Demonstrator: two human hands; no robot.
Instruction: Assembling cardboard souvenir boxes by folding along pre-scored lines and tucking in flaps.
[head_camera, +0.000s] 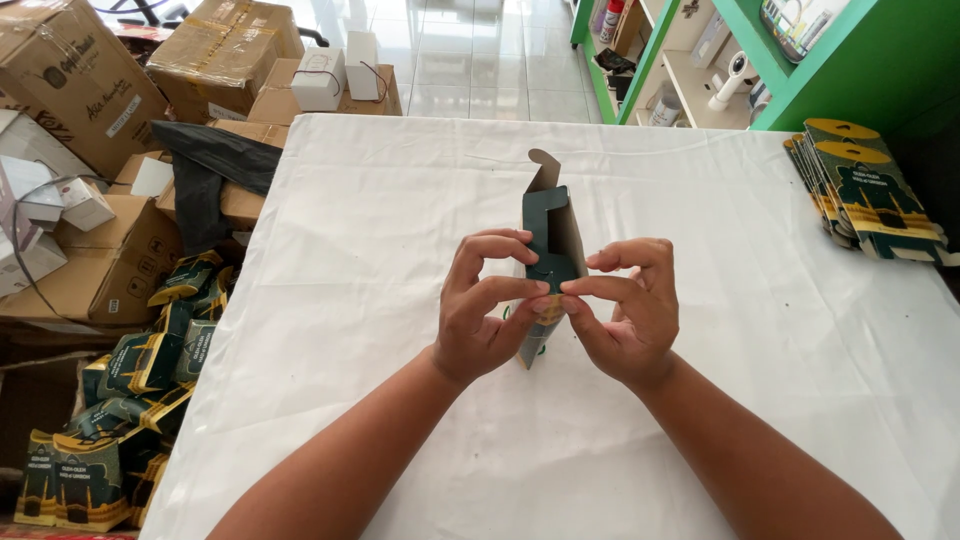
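A small dark green and gold carton (553, 235), half folded with its far flap standing open, is held above the white-covered table (400, 250). My left hand (487, 305) grips its near left side, thumb and fingers curled on the edge. My right hand (628, 305) pinches the near end from the right, fingertips meeting the left thumb at the carton's flap.
A stack of flat green and gold carton blanks (868, 190) lies at the table's far right. Folded cartons (130, 400) pile on the floor at left beside brown cardboard boxes (100, 80). A green shelf unit (720, 60) stands beyond the table.
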